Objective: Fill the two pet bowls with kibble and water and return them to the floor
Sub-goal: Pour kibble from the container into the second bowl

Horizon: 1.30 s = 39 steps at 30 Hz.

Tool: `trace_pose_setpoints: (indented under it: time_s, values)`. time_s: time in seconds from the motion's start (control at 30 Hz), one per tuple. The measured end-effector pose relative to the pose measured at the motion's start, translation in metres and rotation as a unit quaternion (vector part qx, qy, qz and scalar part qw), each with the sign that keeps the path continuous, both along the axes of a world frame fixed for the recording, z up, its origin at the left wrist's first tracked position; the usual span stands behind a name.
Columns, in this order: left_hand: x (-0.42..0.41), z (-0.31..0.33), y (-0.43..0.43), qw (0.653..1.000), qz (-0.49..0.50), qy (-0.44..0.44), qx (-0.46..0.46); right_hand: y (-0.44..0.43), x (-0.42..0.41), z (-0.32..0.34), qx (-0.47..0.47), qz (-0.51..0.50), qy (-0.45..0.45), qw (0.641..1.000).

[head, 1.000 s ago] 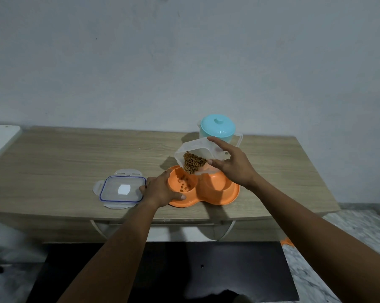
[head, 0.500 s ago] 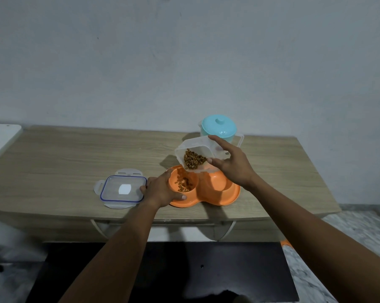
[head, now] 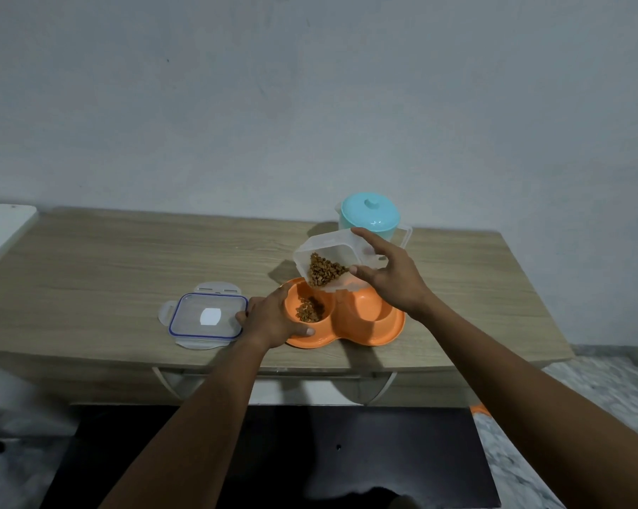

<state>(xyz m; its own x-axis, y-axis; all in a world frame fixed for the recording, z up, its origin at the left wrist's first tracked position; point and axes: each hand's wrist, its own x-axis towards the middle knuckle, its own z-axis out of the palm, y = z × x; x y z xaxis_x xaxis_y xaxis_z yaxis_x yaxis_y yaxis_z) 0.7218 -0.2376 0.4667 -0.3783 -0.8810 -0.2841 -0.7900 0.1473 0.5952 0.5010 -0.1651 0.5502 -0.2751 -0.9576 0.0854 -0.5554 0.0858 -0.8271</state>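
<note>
Over the worktop (head: 89,259), our right hand (head: 390,277) grips the tilted kibble container (head: 328,251); our left hand (head: 273,317) clasps the orange double bowl's (head: 368,325) rim.

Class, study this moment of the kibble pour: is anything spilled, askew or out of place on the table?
Nothing stands out. The right hand tilts the clear container over the orange double bowl, the left hand steadies its rim, and kibble lies only in the left well. The lid rests flat beside it.
</note>
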Motion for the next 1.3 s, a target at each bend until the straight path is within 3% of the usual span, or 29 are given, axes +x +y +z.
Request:
trace_pose_setpoints:
  time_s: [0.53, 0.97, 1.3]
  values:
    - [0.000, -0.001, 0.000, 1.000, 0.003, 0.012, -0.001, 0.004, -0.001, -0.021, -0.016, -0.023, -0.054, 0.998]
    - [0.000, 0.002, 0.002, 1.000, 0.016, 0.011, 0.001, 0.002, -0.006, -0.046, -0.008, -0.096, -0.275, 0.957]
    - [0.001, -0.007, 0.000, 1.000, 0.014, 0.014, -0.003, -0.053, 0.021, -0.067, 0.007, -0.085, -0.265, 0.961]
